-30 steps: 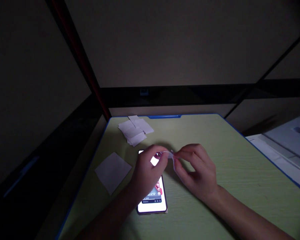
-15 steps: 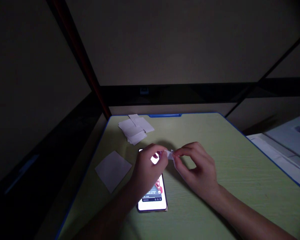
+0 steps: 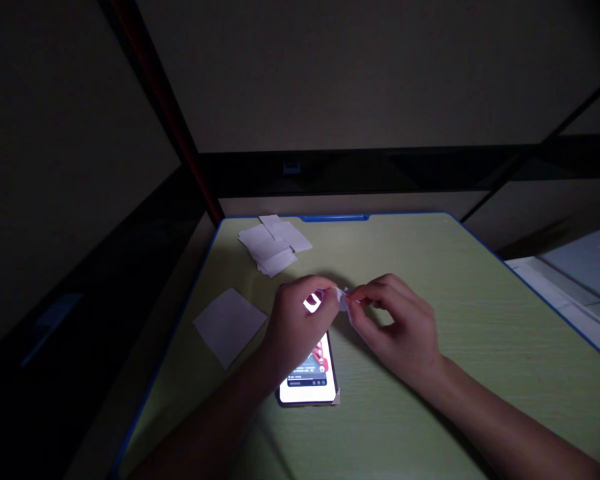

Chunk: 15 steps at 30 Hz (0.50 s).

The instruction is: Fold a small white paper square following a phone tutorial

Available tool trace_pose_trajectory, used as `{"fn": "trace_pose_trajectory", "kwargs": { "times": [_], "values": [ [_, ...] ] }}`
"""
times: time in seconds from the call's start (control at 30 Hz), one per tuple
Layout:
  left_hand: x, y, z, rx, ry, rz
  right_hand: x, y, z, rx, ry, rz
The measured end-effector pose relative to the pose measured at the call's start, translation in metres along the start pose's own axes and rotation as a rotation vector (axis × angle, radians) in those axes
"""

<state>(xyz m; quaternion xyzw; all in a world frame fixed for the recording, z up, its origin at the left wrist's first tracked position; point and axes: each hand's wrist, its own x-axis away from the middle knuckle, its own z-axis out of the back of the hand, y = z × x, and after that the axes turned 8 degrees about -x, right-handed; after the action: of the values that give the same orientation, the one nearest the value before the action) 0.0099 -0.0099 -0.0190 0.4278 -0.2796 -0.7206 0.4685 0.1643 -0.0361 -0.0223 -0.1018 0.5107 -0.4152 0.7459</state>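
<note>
Between my two hands is a small piece of folded white paper, held above the table. My left hand pinches its left side between thumb and forefinger, over a lit phone lying on the table. On the right side, the thumb and forefinger of my right hand close on the same paper. The fingers cover much of the paper, so its folds are hard to make out. My left hand hides the upper part of the phone screen.
A square white sheet lies left of the phone. Farther back is a loose pile of white papers. The green table has a blue edge. White furniture stands beyond its right side.
The view has tilted slightly, so the table sits higher in the picture. My fingers have shifted a little on the paper, and less of it shows between them.
</note>
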Motion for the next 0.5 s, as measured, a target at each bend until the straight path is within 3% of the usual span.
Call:
{"fn": "trace_pose_trajectory", "kwargs": {
  "times": [0.5],
  "values": [
    [0.0003,-0.0002,-0.0037,-0.014,0.002,0.019,-0.0006,0.0007,-0.0004,0.025,0.009,0.007]
  ]
}}
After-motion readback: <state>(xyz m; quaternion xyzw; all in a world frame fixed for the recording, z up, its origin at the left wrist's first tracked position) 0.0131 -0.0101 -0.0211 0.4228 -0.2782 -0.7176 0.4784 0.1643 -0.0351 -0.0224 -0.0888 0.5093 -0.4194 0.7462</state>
